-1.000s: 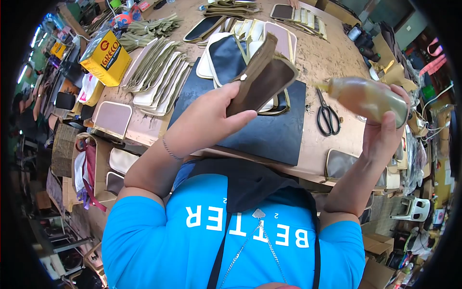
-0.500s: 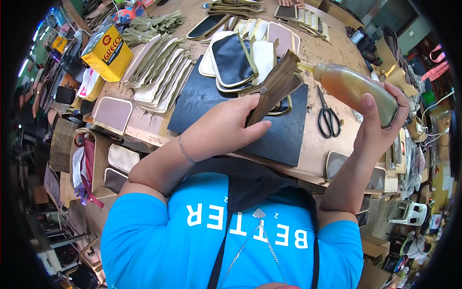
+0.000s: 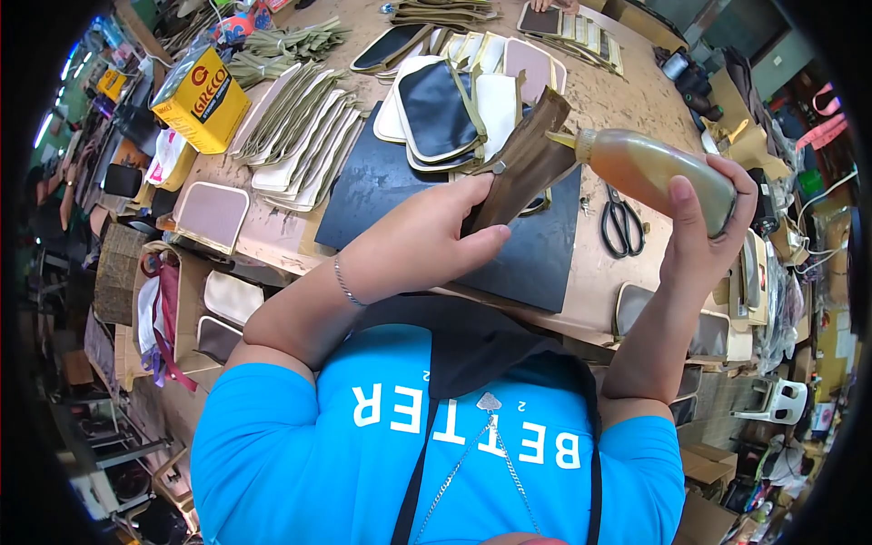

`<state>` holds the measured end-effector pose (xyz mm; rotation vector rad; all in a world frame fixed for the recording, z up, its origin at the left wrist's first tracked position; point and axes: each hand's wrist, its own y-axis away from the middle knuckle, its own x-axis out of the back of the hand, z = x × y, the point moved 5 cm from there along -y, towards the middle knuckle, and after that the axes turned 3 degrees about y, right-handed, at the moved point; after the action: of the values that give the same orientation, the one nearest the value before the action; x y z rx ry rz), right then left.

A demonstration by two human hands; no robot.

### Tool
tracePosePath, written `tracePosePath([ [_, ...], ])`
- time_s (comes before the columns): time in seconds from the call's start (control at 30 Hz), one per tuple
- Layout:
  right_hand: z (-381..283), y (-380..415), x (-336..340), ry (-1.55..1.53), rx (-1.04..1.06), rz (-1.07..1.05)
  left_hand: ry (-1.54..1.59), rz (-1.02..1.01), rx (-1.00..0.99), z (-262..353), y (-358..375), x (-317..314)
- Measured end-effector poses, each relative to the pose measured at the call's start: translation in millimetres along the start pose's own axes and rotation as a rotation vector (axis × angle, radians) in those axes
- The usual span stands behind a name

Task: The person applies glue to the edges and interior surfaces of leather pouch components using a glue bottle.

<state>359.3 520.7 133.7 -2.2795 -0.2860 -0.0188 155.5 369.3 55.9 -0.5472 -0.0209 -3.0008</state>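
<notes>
My left hand (image 3: 445,222) is closed on a brown zipper strip (image 3: 527,150), thumb and fingers pinching its lower end. A small metal piece, apparently the slider, shows near my fingertip. My right hand (image 3: 713,204) is wrapped round a squeeze bottle (image 3: 649,168) of amber liquid, tilted sideways. Its yellow nozzle points left and lies over the upper part of the strip; whether it touches cannot be made out. Beneath the strip is a dark flat board (image 3: 363,204), with a stack of cream-edged black panels (image 3: 440,109) on it.
Black-handled scissors (image 3: 622,227) lie right of the board. Rows of cream and olive pieces (image 3: 309,145) spread to the left, near a yellow GRECO can (image 3: 204,100). Thread spools (image 3: 690,86) stand at the far right. Another person's hand (image 3: 549,4) shows at the far edge.
The bottle in my right hand has moved left and slightly down, bringing its nozzle over the zipper strip. The strip has turned, showing more of its broad face. My left hand has barely moved.
</notes>
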Motion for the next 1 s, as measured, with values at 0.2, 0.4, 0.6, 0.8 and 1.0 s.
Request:
tracePosePath([
  [0.2,-4,5,-5,0.024,-0.022,-0.065,0.086,0.069,-0.141,-4,-1,-1],
  [0.4,0,9,-9,-0.021,-0.063,-0.076,0.278,0.022,-0.129,-4,1,-1],
  [0.6,6,13,-17,-0.132,-0.155,-0.151,0.499,-0.139,-0.037,3,4,-3],
  [0.8,13,19,-25,-0.241,-0.261,-0.232,0.703,-0.155,-0.016,3,6,-1],
  [1.0,19,26,-29,-0.294,-0.353,-0.281,0.725,-0.121,0.087,17,13,4],
])
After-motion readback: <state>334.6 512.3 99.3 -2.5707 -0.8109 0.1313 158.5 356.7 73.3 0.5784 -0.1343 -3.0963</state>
